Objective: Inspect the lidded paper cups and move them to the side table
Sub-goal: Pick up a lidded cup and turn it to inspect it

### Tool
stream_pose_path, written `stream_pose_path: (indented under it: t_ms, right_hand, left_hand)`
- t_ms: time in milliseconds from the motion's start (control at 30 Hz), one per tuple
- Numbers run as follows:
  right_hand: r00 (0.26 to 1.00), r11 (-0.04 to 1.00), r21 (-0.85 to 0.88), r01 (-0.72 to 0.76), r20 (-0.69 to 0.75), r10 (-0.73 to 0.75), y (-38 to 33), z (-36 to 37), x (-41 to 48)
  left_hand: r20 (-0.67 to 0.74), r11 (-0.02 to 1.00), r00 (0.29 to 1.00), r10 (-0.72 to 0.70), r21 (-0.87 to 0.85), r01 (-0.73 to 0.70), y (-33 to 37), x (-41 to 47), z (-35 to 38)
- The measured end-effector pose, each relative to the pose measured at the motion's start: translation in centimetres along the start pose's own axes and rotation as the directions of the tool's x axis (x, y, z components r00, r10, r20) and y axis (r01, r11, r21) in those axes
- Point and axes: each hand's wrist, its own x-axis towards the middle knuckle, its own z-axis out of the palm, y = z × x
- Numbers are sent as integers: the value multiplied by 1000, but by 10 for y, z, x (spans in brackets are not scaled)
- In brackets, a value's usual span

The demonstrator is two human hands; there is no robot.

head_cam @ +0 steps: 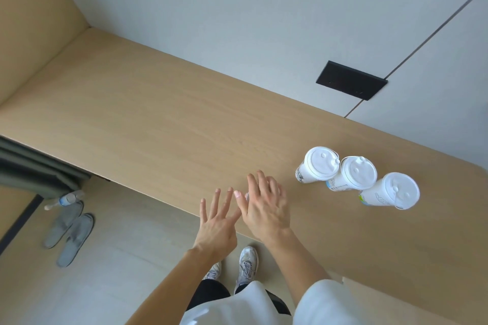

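1. Three lidded paper cups (353, 177) are standing upright in a touching row near the counter's (158, 119) right end.
2. The left hand (216, 224) and right hand (266, 206) are hovering over the front edge, fingers spread wide, holding nothing.

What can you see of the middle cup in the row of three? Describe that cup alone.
The middle cup is a white paper cup with a white plastic lid, small blue print low on its side. It stands upright on the wooden counter, lid on. It looks pressed against the cup to its left and close to the one on its right. No hand touches it.
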Motion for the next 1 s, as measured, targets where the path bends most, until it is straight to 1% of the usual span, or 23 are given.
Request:
stream_pose_path:
  t_ms: [133, 167, 200, 233, 267, 300, 333, 367, 400, 433, 467, 500, 533, 600, 667, 733, 867, 933, 1000]
  right_hand:
    - [999, 1000, 24, -12, 35, 11, -1, -7, 1]
    - [998, 998, 55, -11, 56, 8, 0, -9, 3]
    - [997, 995, 97, -11, 79, 4, 3, -11, 5]
    - [996, 989, 150, -16, 84, 4, 7, -11, 6]
    - [995, 971, 231, -62, 87, 43, 12, -14, 6]
    - [988, 925, 350, -151, 86, 129, 18, -18, 5]
    - [960, 837, 471, -279, 126, 249, 24, -27, 4]
    - [915, 720, 568, -400, 199, 352, 32, -36, 3]
    - [853, 558, 657, -507, 291, 433, 40, -46, 0]
    - [792, 366, 730, -577, 390, 469, 47, -55, -4]
    - [752, 205, 780, -591, 441, 490, 52, -66, -9]
    - [732, 95, 813, -574, 458, 504, 56, -78, -15]
    - [724, 29, 833, -553, 463, 512, 58, -89, -21]
    - [726, -55, 855, -516, 470, 501, 58, -106, -32]
    - [749, -79, 876, -476, 451, 485, 57, -120, -41]
    - [771, -57, 889, -454, 424, 476, 55, -132, -46]
    - [805, -18, 895, -446, 410, 429, 53, -147, -53]
    - [809, -25, 899, -438, 406, 425, 54, -153, -56]
    - [805, -43, 899, -435, 410, 429, 55, -158, -59]
  left_hand:
    - [97, 1000, 995, -23, 7, 23, 5, -2, -11]
    - [122, 999, 992, -25, -35, 29, 3, -1, -14]
    - [126, 991, 992, -27, -128, 43, 3, 0, -18]
    - [110, 962, 993, -46, -263, 73, 1, 2, -21]
    - [95, 904, 991, -93, -410, 124, 2, 2, -26]
    - [112, 813, 979, -168, -546, 202, 4, 3, -32]
    - [152, 701, 958, -244, -655, 283, 8, 4, -41]
    - [198, 580, 934, -296, -740, 341, 12, 5, -50]
    - [241, 477, 916, -321, -794, 377, 16, 4, -61]
    - [274, 400, 907, -319, -829, 391, 20, 3, -71]
    - [295, 349, 908, -298, -851, 391, 24, 0, -81]
    - [307, 314, 913, -269, -868, 385, 27, -4, -91]
    - [306, 295, 921, -240, -881, 369, 31, -10, -100]
    - [266, 309, 942, -202, -896, 319, 39, -20, -116]
    - [219, 331, 959, -179, -905, 268, 47, -29, -129]
    - [186, 335, 971, -153, -914, 228, 51, -34, -138]
    - [158, 302, 985, -68, -938, 171, 54, -43, -151]
    - [156, 282, 987, -26, -947, 157, 52, -47, -155]
    - [152, 243, 988, -17, -958, 152, 51, -50, -158]
